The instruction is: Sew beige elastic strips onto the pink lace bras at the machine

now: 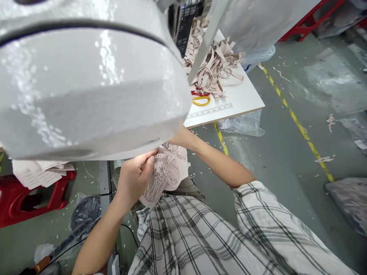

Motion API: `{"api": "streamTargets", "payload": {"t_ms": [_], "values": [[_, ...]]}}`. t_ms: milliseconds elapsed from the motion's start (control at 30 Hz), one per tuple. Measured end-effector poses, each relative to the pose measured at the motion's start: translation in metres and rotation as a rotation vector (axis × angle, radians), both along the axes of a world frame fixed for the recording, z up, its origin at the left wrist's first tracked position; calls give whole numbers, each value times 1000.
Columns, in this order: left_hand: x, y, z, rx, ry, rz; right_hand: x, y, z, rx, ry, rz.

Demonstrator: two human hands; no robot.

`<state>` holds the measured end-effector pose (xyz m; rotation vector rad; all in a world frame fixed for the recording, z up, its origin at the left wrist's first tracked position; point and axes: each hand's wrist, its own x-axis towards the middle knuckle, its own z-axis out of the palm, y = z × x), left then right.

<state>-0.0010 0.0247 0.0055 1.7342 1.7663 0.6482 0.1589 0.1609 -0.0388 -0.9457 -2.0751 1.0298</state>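
Pinching lace (172, 172) in left fingers (148, 165) near bench (249, 99) front edge. Cannot tell right fingers' state. Could pucker if tugged unevenly.

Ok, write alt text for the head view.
A person's left hand pinches pale lace fabric near a large white machine, which hides most of the right hand. Beyond, beige strips lie heaped on a white tabletop.
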Motion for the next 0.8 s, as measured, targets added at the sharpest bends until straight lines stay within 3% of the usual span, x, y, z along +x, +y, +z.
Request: {"api": "streamTargets", "payload": {"t_ms": [533, 800], "values": [[-2, -2, -3, 14, 44, 0, -2, 9, -13, 6, 158, 86], [-12, -13, -11, 183, 196, 25, -9, 5, -15, 21, 207, 39]]}}
